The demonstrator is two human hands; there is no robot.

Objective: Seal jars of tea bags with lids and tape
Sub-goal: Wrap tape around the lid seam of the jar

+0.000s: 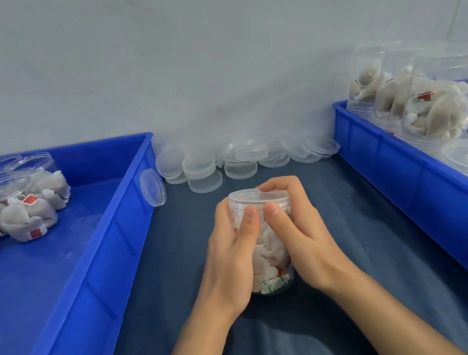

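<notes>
1. I see the jar [268, 251] standing upright on the dark blue surface [350, 296], centre-near, between the two bins; tea bags [270, 258] show through its clear wall.
2. The lid [253, 200] sits on the jar mouth.
3. My left hand [232, 256] wraps the jar's left side, fingers curled round the body, thumb pressed on the front just under the lid.
4. My right hand [298, 228] grips the right side, fingers curled over the lid's top edge, thumb on the lid rim beside the left thumb.
5. Left blue bin [93, 259]: open jars of tea bags [18, 203] in its far-left corner.
6. Right blue bin [409, 181]: more filled jars [415, 101], some stacked, some lying on their sides.
7. Loose clear lids [242, 158] are piled at the far edge by the wall; one lid [153, 187] leans on the left bin's outer wall.
</notes>
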